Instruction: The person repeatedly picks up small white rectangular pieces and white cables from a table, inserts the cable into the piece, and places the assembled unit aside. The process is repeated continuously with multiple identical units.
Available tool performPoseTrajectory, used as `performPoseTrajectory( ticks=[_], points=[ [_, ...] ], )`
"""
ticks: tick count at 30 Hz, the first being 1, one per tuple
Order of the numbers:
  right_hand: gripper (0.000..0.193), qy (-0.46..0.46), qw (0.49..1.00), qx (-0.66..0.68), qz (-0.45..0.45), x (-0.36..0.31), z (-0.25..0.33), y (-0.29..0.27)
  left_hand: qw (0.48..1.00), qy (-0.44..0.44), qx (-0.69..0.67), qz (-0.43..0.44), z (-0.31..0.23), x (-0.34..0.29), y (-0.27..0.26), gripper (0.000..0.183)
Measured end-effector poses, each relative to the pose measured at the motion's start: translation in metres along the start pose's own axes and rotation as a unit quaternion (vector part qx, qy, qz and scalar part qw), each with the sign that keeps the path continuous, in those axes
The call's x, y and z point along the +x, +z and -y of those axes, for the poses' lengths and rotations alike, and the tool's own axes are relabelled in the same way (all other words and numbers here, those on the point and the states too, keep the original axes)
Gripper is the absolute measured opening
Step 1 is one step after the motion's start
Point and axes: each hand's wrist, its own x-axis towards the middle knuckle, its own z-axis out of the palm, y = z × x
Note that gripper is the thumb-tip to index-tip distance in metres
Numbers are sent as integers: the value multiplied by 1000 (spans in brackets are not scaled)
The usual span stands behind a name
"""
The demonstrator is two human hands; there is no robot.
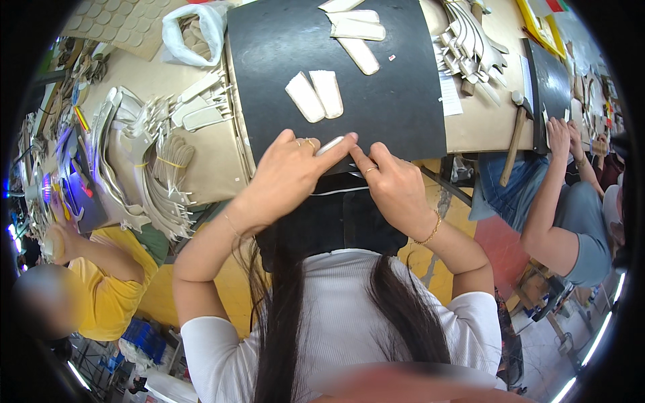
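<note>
Both my hands meet at the near edge of a black mat point(403, 101). My left hand point(285, 171) is closed around a small cream-coloured flat piece point(329, 145), its index finger stretched along it. My right hand point(393, 188) is closed, with its index fingertip at the piece's right end, close to my left fingertip. Most of the piece is hidden by my fingers. Just beyond, two similar cream pieces with rounded ends point(317, 97) lie side by side on the mat. Several more such pieces point(358, 30) overlap at its far side.
Bundles of pale curved strips point(158, 171) lie on the table at left, near a white bag point(195, 37) of small pieces. More strips point(474, 47) lie at right. A hammer point(516, 134) overhangs the table edge. People work on both sides; one co-worker's hands point(564, 134) touch another black mat.
</note>
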Motion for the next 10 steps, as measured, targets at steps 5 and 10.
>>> performPoseTrajectory(
  ticks=[5, 10],
  points=[
    [43, 1, 1000, 26, 10, 10, -7, -5, 996, 59, 53, -27, 22, 8, -4, 32],
    [32, 120, 979, 165, 23, 24, -15, -4, 978, -5, 67, -197, 14, -2, 25, 39]
  ],
)
